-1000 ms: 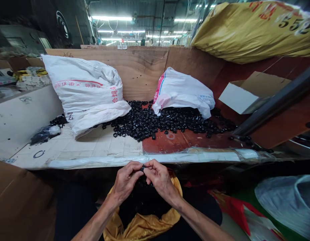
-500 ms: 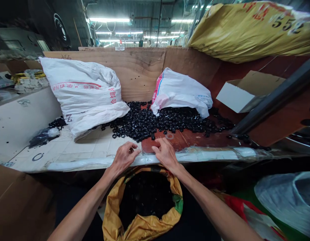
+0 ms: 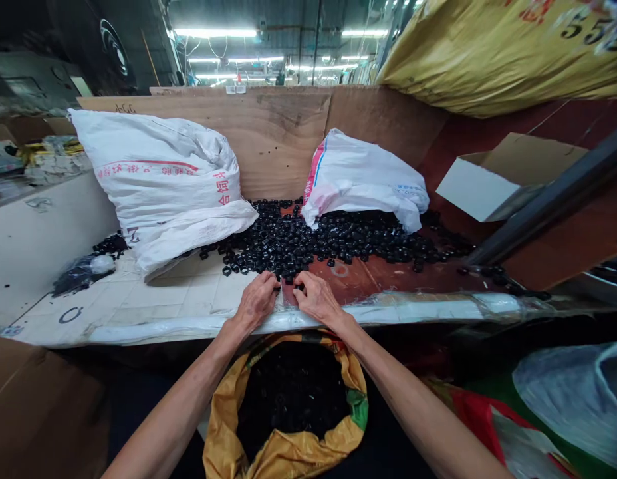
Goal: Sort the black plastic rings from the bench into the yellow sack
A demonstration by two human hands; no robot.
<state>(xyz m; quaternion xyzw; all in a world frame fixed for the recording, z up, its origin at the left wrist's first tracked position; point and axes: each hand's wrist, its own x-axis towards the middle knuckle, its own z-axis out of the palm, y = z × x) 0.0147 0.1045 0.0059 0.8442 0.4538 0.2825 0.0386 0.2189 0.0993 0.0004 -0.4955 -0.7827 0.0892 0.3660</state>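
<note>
Taking the clock from between the hands, a large white sack [image 3: 169, 186] leans at ten o'clock on the desk [image 3: 358, 283]; if it slumped, its loose lip could shove pieces forward. The left hand [image 3: 258, 298] is at the near fringe of the black rings [image 3: 283, 243], its fingers curled; I cannot tell whether its grip holds one. The rings lie loosely heaped at twelve o'clock, so careless raking could roll strays off the front edge. At six o'clock gapes the yellow sack [image 3: 223, 402]; its soft rim could cave and deflect a falling piece. The right hand [image 3: 317, 299] has thumb and forefinger bent inward; whether they pinch a ring is unclear, and one that small could slip. At one o'clock, nudging the smaller white sack [image 3: 366, 176] could spill more.
</note>
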